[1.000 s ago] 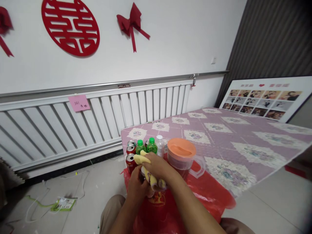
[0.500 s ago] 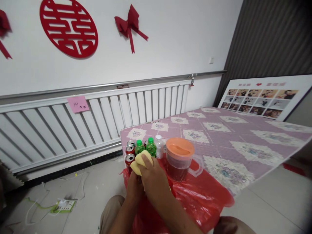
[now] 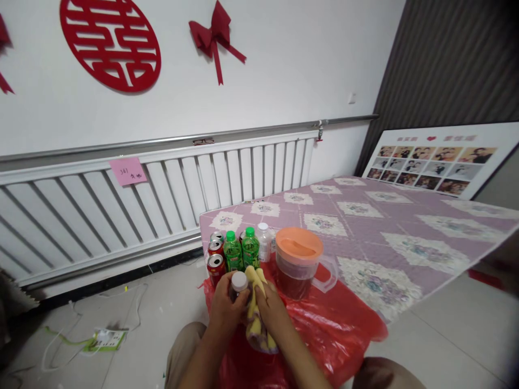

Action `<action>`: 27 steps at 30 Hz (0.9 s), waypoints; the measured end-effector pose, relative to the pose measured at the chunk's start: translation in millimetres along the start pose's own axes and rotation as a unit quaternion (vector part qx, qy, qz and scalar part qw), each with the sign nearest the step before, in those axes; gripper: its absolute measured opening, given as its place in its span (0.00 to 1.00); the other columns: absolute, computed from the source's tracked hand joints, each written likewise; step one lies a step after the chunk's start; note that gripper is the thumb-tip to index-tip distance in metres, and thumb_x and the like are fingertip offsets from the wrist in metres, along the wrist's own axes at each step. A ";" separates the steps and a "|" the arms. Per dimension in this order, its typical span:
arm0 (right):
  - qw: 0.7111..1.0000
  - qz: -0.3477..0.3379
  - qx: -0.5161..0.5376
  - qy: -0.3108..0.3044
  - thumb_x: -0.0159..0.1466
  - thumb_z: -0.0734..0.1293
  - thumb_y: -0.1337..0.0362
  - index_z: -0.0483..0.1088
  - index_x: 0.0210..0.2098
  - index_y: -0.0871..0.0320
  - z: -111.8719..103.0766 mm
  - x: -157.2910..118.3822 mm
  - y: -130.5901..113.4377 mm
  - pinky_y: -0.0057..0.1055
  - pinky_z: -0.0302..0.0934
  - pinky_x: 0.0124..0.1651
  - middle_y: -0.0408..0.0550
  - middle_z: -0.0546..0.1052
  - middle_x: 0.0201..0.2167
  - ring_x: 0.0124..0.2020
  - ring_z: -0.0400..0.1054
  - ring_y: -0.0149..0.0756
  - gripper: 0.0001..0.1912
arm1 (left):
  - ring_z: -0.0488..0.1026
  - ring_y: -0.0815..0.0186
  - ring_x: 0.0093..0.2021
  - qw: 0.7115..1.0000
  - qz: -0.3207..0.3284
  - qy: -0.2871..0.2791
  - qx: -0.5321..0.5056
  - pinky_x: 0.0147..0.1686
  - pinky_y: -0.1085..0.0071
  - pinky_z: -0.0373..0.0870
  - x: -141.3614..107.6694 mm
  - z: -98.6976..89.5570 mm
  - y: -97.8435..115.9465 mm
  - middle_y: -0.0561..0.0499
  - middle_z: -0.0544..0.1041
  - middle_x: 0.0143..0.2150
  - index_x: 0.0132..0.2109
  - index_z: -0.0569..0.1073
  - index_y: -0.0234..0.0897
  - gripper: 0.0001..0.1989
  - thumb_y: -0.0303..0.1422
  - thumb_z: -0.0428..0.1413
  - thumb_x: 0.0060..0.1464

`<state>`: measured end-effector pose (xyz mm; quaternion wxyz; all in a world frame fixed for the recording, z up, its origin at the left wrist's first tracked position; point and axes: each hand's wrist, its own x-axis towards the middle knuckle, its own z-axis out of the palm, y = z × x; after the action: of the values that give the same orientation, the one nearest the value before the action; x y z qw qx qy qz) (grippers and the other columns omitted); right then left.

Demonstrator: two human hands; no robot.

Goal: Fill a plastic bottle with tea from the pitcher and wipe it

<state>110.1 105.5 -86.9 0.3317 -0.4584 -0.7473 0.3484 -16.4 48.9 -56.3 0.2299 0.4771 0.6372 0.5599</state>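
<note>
My left hand (image 3: 227,302) is closed around a bottle with a white cap (image 3: 239,280), held upright over the red plastic sheet (image 3: 336,324). Against its right side my right hand (image 3: 272,309) grips a yellow cloth (image 3: 255,302), which hangs down in folds. Most of the bottle's body is hidden by fingers and cloth. Just beyond stand two green bottles (image 3: 233,254) with green caps, and to their left are several drink cans (image 3: 216,266). A clear bottle with a white cap (image 3: 264,243) stands behind. Right of the hands is a pitcher (image 3: 298,265) with an orange lid and dark liquid.
A purple flowered cloth (image 3: 365,232) covers the table, which runs back to a white radiator (image 3: 170,194). A power strip (image 3: 106,339) with cables lies on the floor at left. A photo board (image 3: 438,162) leans at the far right.
The yellow cloth has come down off the bottle's top to its right side, uncovering the white cap. My hands have moved apart slightly, and the green bottles are less hidden.
</note>
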 end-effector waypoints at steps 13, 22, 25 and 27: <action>0.989 -0.088 -0.011 0.116 0.69 0.55 0.63 0.50 0.69 0.52 20.0 -42.9 -10.9 0.49 0.47 0.69 0.51 0.45 0.72 0.71 0.42 0.46 0.29 | 0.71 0.58 0.57 0.999 0.029 -0.003 0.012 0.58 0.58 0.67 -1.5 -0.9 -6.2 0.43 0.72 0.58 0.58 0.65 0.39 0.25 0.31 0.56 0.52; 0.996 -0.027 -0.012 0.088 0.68 0.53 0.65 0.51 0.69 0.54 23.9 -36.9 4.7 0.50 0.53 0.66 0.56 0.52 0.70 0.69 0.50 0.48 0.29 | 0.66 0.58 0.63 0.994 0.074 -0.069 0.043 0.63 0.55 0.62 -0.7 -14.7 -4.9 0.44 0.69 0.63 0.63 0.64 0.41 0.28 0.29 0.54 0.55; 0.998 0.000 -0.009 0.056 0.66 0.54 0.67 0.53 0.68 0.58 28.5 -36.4 19.1 0.49 0.52 0.66 0.59 0.52 0.70 0.69 0.50 0.49 0.30 | 0.69 0.59 0.61 0.990 0.054 -0.134 0.001 0.60 0.59 0.66 4.2 -26.3 -3.8 0.44 0.69 0.63 0.64 0.62 0.41 0.29 0.29 0.54 0.55; 0.999 0.012 -0.008 0.047 0.65 0.55 0.68 0.53 0.68 0.62 31.0 -36.7 25.3 0.49 0.51 0.67 0.62 0.53 0.69 0.69 0.50 0.49 0.31 | 0.70 0.59 0.59 0.986 0.036 -0.162 -0.020 0.59 0.60 0.68 7.7 -31.9 -4.8 0.44 0.70 0.62 0.64 0.63 0.40 0.28 0.29 0.53 0.55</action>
<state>109.6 73.7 -131.0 0.3589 -0.4860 -0.7279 0.3242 -47.9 40.2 -50.4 0.3194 0.5797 0.5625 0.4956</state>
